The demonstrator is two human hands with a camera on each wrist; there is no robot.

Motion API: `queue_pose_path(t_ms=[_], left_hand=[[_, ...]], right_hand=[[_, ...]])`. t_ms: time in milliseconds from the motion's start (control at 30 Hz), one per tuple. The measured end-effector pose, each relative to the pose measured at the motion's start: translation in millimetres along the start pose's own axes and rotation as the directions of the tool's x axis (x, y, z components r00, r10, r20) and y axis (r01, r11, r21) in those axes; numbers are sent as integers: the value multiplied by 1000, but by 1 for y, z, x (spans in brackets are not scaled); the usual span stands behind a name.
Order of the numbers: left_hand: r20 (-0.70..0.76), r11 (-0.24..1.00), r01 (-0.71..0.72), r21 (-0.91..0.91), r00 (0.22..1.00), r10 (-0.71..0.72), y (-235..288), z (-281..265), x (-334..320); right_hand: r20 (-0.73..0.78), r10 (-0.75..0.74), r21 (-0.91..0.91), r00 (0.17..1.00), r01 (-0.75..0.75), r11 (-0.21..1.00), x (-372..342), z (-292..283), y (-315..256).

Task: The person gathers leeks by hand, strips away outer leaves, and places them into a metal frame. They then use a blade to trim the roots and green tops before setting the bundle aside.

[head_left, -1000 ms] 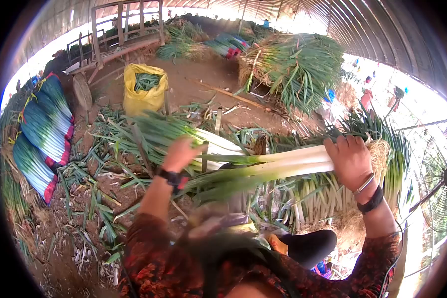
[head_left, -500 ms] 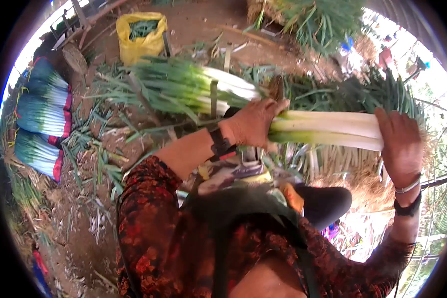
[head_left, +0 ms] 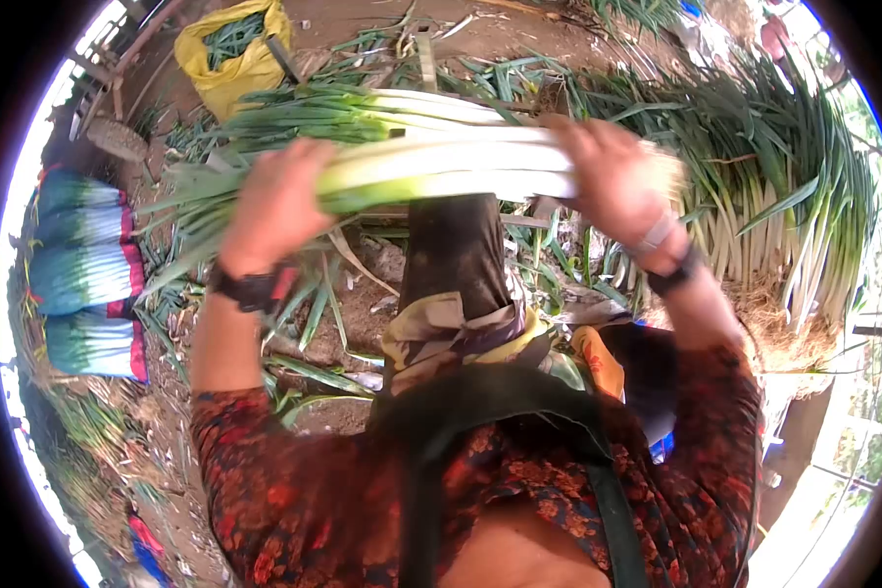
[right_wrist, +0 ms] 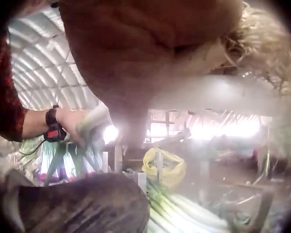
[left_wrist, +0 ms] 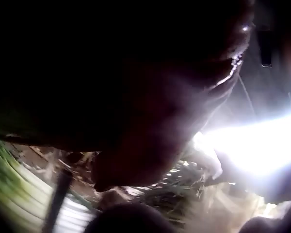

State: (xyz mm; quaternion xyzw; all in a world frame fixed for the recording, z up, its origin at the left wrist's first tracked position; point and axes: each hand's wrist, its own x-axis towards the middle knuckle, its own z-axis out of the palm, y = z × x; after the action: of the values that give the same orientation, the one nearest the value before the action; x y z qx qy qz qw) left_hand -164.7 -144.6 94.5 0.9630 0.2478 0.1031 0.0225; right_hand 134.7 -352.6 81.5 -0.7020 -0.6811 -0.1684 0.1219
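Both hands hold a bunch of long green onions (head_left: 451,162) level in front of the body. My right hand (head_left: 617,181) grips the white root end, and pale roots (right_wrist: 262,41) stick out past it in the right wrist view. Around the green part curls my left hand (head_left: 279,206), with the leaves trailing left beyond it. Just behind the held bunch, a second bunch of green onions (head_left: 431,104) lies between short upright posts (head_left: 426,61). Dark blur covers most of the left wrist view, where that hand (left_wrist: 150,136) hides the held stalks.
A yellow sack (head_left: 230,59) of cut leaves stands at the back left. Netted onion bundles (head_left: 83,269) are stacked at far left. To the right stands a large pile of untrimmed onions (head_left: 755,167). Leaf scraps (head_left: 309,314) litter the soil; a knee (head_left: 451,255) is below the bunch.
My left hand closed in toward the right hand, then slid left along the leaves. The held bunch has shifted left, in front of the lying bunch. The head view has tilted downward.
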Motion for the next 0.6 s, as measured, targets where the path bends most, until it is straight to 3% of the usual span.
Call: queue_pose_path(t_ms=[100,233,300,433,467,533,567,600], left_hand=[[-24,974,2,226,1000,4,-42,-34,11],[10,888,-38,459,999,37,-89,-63,38],[72,860,-19,510,997,-20,-105,-60,63],[141,838,-103,535,989,32,-128,-24,123],[142,851,-130,509,988,66,-138,1,137],[237,927,-120,356,971,35,-129,57,169],[217,970,-127,206,973,81,-130,98,179],[295,981,-89,174,955,35,-119,139,188]], right_hand=[[35,50,320,998,-58,946,50,71,-18],[120,106,525,987,-154,837,118,160,-47],[114,134,536,984,-174,826,141,188,-51],[266,177,519,948,-295,802,158,228,-13],[238,197,513,951,-296,806,151,254,4],[391,314,338,865,-452,826,130,265,42],[513,393,182,763,-544,819,114,258,54],[547,500,-12,672,-590,807,100,256,60]])
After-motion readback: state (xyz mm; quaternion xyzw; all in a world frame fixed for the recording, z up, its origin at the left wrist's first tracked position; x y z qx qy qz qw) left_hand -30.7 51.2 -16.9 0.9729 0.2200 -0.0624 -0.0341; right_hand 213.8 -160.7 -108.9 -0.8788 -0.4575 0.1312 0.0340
